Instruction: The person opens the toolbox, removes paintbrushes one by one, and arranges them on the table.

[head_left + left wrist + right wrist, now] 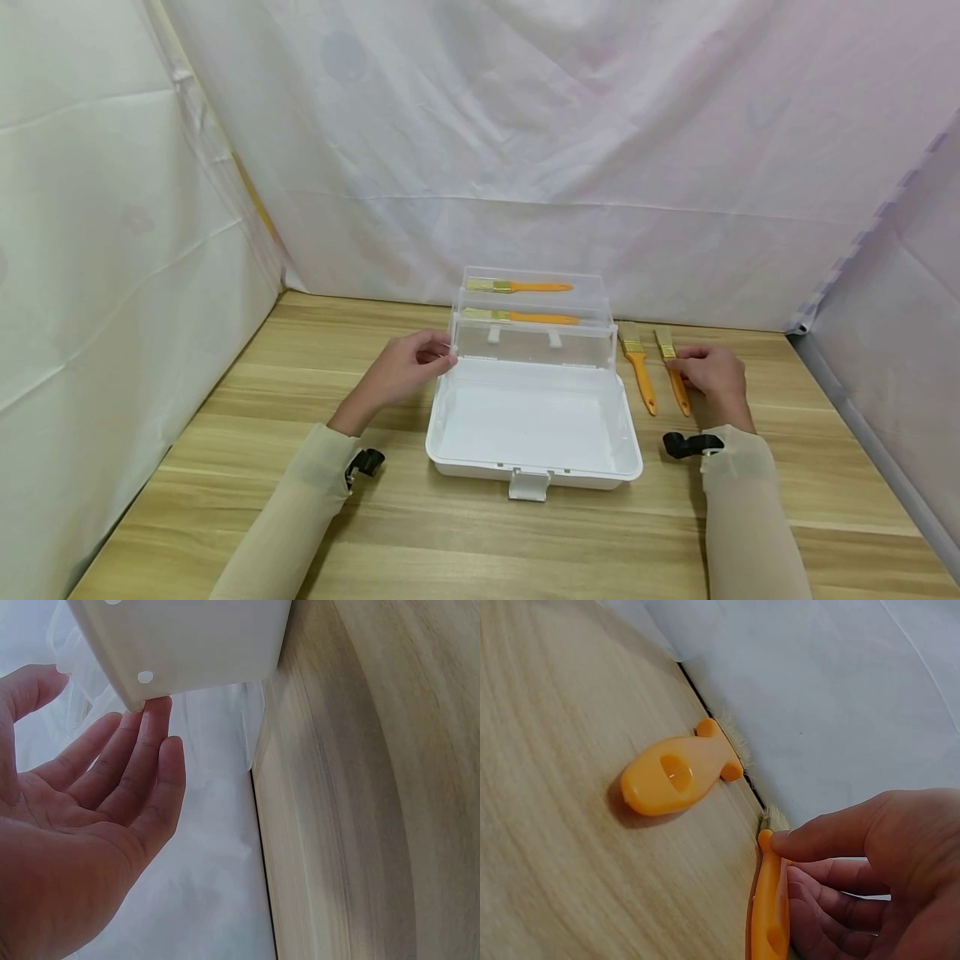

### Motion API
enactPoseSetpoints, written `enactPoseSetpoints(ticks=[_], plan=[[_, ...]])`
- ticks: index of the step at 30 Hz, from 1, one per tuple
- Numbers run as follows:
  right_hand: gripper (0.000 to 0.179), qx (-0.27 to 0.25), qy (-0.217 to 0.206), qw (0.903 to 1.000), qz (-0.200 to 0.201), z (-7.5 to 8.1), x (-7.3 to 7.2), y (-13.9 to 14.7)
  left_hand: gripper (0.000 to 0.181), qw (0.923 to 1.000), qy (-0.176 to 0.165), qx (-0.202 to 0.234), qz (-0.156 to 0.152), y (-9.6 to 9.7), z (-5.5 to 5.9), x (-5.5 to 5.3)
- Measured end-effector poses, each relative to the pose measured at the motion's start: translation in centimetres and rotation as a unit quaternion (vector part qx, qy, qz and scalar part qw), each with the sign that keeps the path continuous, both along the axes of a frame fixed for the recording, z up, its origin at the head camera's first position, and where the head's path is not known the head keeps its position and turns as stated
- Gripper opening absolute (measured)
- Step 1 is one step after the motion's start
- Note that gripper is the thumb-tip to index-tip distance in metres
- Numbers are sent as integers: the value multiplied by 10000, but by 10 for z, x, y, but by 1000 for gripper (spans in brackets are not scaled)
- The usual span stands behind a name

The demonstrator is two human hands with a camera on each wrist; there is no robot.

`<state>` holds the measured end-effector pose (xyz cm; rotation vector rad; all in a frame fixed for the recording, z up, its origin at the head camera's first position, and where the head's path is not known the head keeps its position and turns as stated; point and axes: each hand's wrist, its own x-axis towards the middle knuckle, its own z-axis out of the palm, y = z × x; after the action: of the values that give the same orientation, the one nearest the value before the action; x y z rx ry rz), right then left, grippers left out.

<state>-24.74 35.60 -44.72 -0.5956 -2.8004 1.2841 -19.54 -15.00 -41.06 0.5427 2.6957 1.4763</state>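
Observation:
A white plastic box (534,412) stands with its clear lid (536,337) raised at the back. Two paintbrushes with orange handles lie in the lid's tiers, an upper paintbrush (536,287) and a lower paintbrush (543,317). My left hand (408,362) is at the box's back left corner; its fingertips (156,712) touch the corner and the thumb stands apart from them. To the right of the box, my right hand (716,379) pinches a paintbrush (769,900) near its ferrule, bristles pointing away. Another paintbrush (641,375) lies on the table between that hand and the box.
The wood-grain table (450,550) extends around the box. White cloth (540,150) hangs along the back and both sides. A white latch (529,485) juts from the box's front edge. A black wrist mount (686,445) sits on the right sleeve.

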Motion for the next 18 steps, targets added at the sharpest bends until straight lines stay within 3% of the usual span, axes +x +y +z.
enactPoseSetpoints(ticks=[18], plan=[[42,209,35,9997,129,1,1,1,38,10000,-1,-19,-10,0,-2,-1]])
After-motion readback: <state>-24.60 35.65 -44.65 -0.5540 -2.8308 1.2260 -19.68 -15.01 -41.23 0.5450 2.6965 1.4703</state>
